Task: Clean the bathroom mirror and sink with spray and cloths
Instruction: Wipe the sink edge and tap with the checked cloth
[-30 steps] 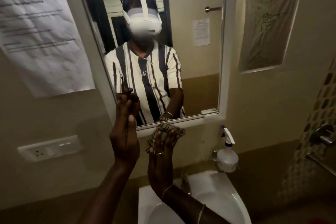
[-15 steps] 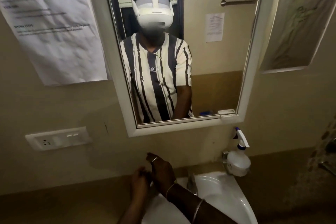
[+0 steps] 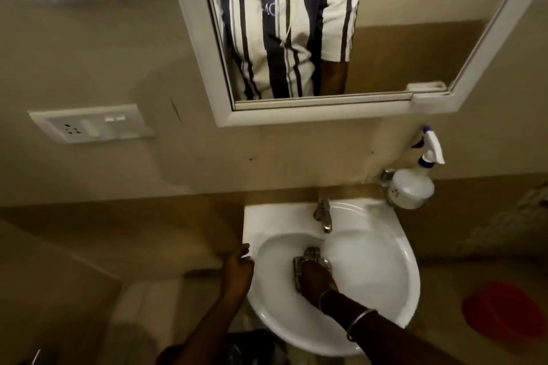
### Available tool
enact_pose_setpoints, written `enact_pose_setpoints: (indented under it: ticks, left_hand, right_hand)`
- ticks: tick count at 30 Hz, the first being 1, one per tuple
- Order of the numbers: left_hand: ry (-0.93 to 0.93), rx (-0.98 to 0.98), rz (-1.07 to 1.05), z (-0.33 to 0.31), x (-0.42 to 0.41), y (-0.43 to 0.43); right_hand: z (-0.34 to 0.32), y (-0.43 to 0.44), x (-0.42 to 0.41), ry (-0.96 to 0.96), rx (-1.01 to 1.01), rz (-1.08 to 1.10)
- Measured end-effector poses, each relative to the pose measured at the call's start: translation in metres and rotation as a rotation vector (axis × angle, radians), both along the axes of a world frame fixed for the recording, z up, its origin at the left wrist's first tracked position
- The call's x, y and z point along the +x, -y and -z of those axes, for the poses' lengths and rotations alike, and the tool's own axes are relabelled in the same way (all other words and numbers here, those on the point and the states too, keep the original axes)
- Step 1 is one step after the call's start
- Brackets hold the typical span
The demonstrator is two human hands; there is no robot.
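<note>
Head view: sink wipe, checked cloth pressed into the basin.

The cloth (image 3: 308, 261) is pinned flat under the right hand (image 3: 315, 278) in the sink (image 3: 385, 270), below the tap (image 3: 323, 216); the left hand (image 3: 237, 271) is curled loosely at the rim, holding nothing. Risk: the cloth may bunch or slide on wet porcelain (spray bottle (image 3: 412, 184) untouched, well apart).

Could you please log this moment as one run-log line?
right hand: pressing checked cloth into sink basin | left hand: at sink's rim | spray bottle: unused

Glossy white ceramic sink (image 3: 385, 270), shiny metal tap (image 3: 323, 213), checked woven cloth (image 3: 310, 258), translucent plastic spray bottle (image 3: 410, 187)
</note>
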State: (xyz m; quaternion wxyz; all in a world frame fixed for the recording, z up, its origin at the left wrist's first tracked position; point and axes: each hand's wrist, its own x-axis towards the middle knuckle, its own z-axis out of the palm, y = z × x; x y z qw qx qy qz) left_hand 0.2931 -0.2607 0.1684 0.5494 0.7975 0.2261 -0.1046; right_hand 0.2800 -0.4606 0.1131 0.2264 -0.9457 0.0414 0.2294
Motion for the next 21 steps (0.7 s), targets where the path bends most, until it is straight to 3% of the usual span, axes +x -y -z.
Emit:
enact_pose_setpoints:
  ticks: [9, 17, 21]
  left_hand:
    - [-0.161, -0.028, 0.204, 0.045, -0.019, 0.049]
    - [-0.29, -0.029, 0.288, 0.083, -0.014, 0.077]
    - [-0.312, 0.004, 0.325, 0.097, -0.011, 0.083]
  right_hand:
    - [0.044, 0.016, -0.015, -0.028, -0.214, -0.125]
    - [0.07, 0.02, -0.006, -0.068, -0.278, -0.222]
    - [0.079, 0.025, 0.005, 0.053, -0.269, -0.377]
